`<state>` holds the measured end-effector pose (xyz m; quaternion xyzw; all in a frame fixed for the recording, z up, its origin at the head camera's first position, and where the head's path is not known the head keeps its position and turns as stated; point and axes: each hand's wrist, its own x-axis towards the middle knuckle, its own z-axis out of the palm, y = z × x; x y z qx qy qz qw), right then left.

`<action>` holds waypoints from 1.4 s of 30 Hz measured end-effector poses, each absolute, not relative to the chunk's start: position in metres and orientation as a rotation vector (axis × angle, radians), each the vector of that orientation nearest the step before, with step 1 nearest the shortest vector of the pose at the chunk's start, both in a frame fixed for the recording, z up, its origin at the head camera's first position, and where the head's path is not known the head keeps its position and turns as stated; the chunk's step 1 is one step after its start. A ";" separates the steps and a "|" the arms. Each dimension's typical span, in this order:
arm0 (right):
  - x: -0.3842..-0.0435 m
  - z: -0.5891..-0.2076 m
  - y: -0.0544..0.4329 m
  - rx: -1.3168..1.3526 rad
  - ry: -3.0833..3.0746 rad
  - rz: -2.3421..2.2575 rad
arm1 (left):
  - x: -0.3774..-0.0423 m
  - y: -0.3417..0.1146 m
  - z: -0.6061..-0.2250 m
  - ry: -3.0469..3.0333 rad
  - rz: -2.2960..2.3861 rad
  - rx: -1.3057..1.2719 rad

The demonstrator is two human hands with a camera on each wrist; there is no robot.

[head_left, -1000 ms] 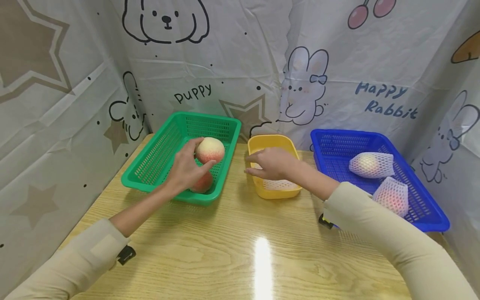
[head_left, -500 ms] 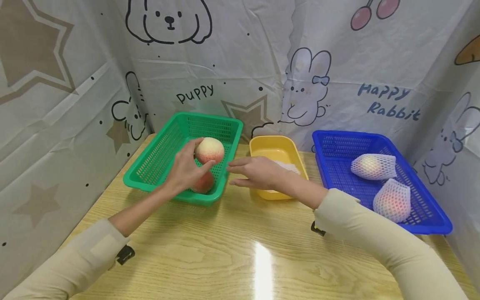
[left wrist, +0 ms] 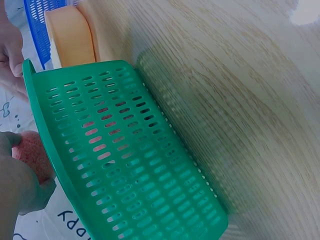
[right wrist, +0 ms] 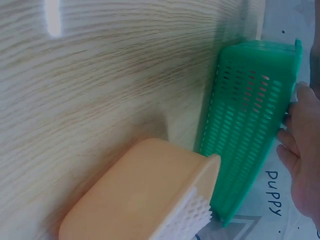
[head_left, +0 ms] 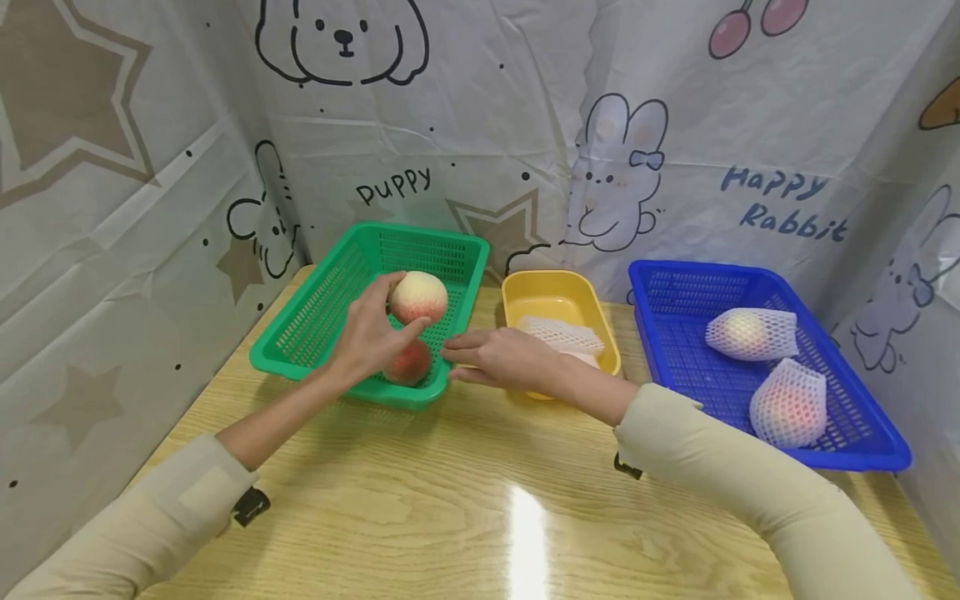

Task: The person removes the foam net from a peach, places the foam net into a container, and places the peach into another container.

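My left hand (head_left: 369,335) grips a pale yellow and pink peach (head_left: 421,295) between thumb and fingers, over the green basket (head_left: 273,365). Below it a redder peach (head_left: 408,363) lies in the basket's front right corner. My right hand (head_left: 501,357) is at the basket's right rim, palm down, fingers fairly straight and reaching left; nothing shows in it. In the left wrist view the held peach (left wrist: 33,154) appears past the basket's rim, partly covered by the fingers. The right wrist view has my right hand (right wrist: 304,145) beside the green basket's rim.
A yellow container (head_left: 557,307) holding white foam nets (head_left: 561,335) stands partly under my right forearm. At right, a blue basket (head_left: 678,362) holds two netted peaches, one behind (head_left: 738,335) and one in front (head_left: 789,404). A printed cloth (head_left: 480,108) encloses the table.
My right hand has moved left from above the yellow container to the green basket's rim, uncovering the foam nets. My left hand keeps its grip on the peach, nearly still.
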<state>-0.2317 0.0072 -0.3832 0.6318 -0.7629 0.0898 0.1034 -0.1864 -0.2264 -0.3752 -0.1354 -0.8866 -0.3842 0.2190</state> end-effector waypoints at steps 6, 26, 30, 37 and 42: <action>-0.236 -0.394 0.005 1.877 -2.124 0.296 | -0.188 -0.227 -0.375 -2.455 -1.040 -0.373; -0.241 -0.409 -0.001 1.905 -1.963 0.427 | -0.190 -0.232 -0.375 -2.445 -1.058 -0.373; -0.241 -0.410 -0.001 1.911 -1.968 0.482 | -0.192 -0.233 -0.374 -2.446 -1.057 -0.369; -0.238 -0.408 -0.001 1.885 -1.982 0.487 | -0.197 -0.237 -0.376 -2.441 -1.048 -0.350; -0.235 -0.409 -0.002 1.848 -1.992 0.435 | -0.200 -0.242 -0.378 -2.482 -1.054 -0.308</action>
